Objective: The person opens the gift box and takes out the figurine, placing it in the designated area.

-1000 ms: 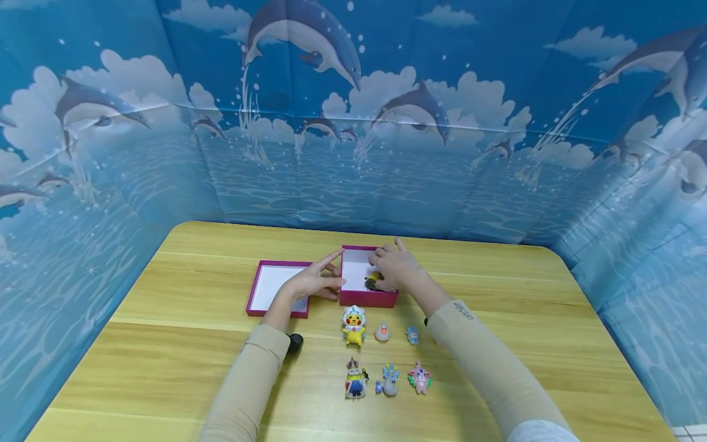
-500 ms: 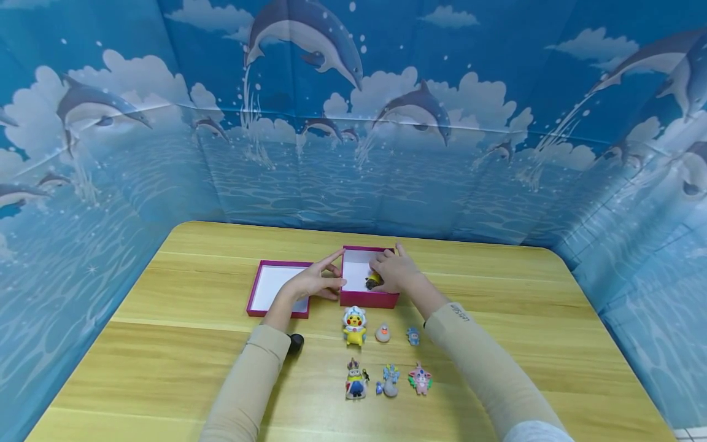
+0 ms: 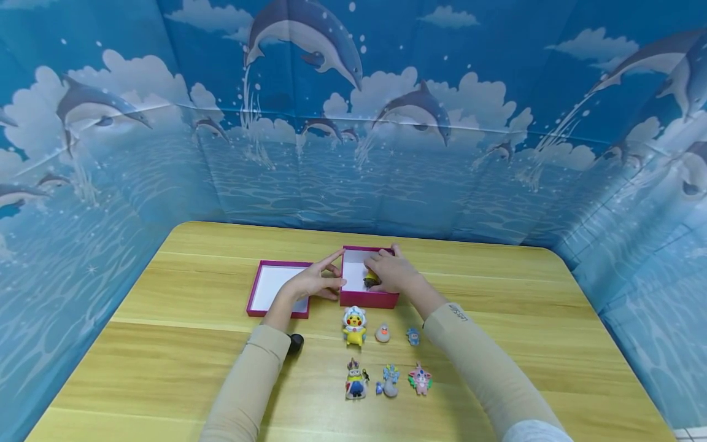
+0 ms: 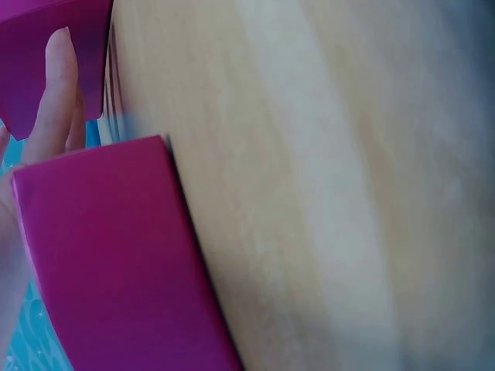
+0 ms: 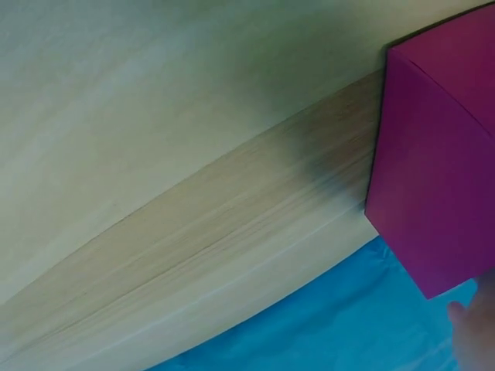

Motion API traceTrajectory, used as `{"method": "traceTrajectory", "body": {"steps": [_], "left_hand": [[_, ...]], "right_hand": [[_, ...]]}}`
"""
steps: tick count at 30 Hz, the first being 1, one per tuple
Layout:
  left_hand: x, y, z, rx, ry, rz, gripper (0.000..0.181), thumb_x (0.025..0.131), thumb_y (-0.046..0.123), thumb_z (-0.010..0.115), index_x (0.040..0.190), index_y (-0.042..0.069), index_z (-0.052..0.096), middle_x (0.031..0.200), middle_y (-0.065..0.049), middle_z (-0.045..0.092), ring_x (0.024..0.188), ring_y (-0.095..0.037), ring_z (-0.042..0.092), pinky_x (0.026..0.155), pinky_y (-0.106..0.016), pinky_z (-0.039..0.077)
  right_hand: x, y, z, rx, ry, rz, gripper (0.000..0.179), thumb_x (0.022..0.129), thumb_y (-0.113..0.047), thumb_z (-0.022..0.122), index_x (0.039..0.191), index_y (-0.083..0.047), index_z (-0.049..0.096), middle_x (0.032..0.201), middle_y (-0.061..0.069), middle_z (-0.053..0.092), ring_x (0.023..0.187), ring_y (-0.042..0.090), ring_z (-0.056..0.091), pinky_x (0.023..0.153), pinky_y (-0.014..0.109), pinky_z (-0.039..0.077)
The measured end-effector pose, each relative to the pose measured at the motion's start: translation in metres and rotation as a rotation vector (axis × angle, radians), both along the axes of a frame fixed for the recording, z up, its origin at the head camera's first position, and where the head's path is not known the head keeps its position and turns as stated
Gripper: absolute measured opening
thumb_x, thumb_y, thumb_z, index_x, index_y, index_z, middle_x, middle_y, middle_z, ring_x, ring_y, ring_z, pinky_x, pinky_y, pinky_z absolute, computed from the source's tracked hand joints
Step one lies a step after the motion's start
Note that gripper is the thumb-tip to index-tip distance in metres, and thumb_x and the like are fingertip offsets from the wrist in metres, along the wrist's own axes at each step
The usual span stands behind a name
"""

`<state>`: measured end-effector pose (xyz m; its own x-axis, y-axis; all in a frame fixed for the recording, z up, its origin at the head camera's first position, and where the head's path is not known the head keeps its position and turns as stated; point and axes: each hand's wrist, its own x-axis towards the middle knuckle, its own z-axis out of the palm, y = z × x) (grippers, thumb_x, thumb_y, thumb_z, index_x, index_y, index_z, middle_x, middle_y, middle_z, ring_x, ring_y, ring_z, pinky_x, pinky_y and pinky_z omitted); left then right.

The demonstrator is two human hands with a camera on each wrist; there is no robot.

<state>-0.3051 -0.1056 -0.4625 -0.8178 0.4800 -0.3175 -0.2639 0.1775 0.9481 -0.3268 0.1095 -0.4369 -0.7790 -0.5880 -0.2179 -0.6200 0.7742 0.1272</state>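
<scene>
A magenta box (image 3: 369,299) with a white inside stands open-topped at the table's middle back. My left hand (image 3: 312,283) rests at its left wall, thumb and index finger spread along it. In the left wrist view a straight finger (image 4: 62,93) lies against the box side (image 4: 23,85). My right hand (image 3: 391,271) reaches into the box over its right wall, fingers curled round a small yellow-and-dark toy figure (image 3: 372,280). The hand hides much of that figure. The right wrist view has the box's outer wall (image 5: 437,170) and only a bit of the hand (image 5: 476,332).
The matching lid (image 3: 270,287) lies left of the box, beneath the left hand. In front stand a yellow Pikachu figure (image 3: 354,328), a grey duck (image 3: 382,333), a blue figure (image 3: 413,336), a crowned Minion (image 3: 355,380), a grey-blue figure (image 3: 390,382) and a pink figure (image 3: 420,380).
My right hand has shifted slightly left inside the box, its fingers closing further over the yellow-and-dark figure. The left hand stays at the box wall.
</scene>
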Motion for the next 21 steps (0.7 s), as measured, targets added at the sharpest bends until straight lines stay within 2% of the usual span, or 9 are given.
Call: {"method": "traceTrajectory", "body": {"steps": [6, 11, 21], "left_hand": [[0.0, 0.0, -0.001, -0.002, -0.002, 0.004, 0.074, 0.088, 0.013, 0.061, 0.145, 0.037, 0.02, 0.119, -0.013, 0.037, 0.089, -0.025, 0.056, 0.081, -0.041, 0.053], [0.0, 0.001, -0.001, -0.019, -0.005, 0.011, 0.074, 0.088, 0.012, 0.061, 0.144, 0.038, 0.02, 0.118, -0.012, 0.037, 0.088, -0.025, 0.056, 0.08, -0.04, 0.053], [-0.002, 0.003, -0.002, -0.037, -0.001, 0.02, 0.073, 0.088, 0.011, 0.062, 0.144, 0.037, 0.022, 0.116, -0.011, 0.039, 0.085, -0.024, 0.057, 0.076, -0.038, 0.055]], "right_hand": [[0.001, 0.001, 0.006, -0.069, 0.057, 0.039, 0.065, 0.078, -0.047, 0.067, 0.129, -0.012, 0.047, 0.127, 0.008, 0.049, 0.12, 0.029, 0.041, 0.104, 0.057, 0.02], [0.002, 0.0, 0.018, -0.097, 0.092, 0.071, 0.063, 0.078, -0.042, 0.07, 0.128, -0.011, 0.049, 0.125, 0.008, 0.051, 0.118, 0.027, 0.043, 0.103, 0.056, 0.022], [0.008, 0.001, 0.043, -0.09, 0.124, 0.068, 0.06, 0.078, -0.038, 0.071, 0.128, -0.013, 0.048, 0.12, 0.007, 0.05, 0.111, 0.026, 0.041, 0.1, 0.055, 0.024]]}}
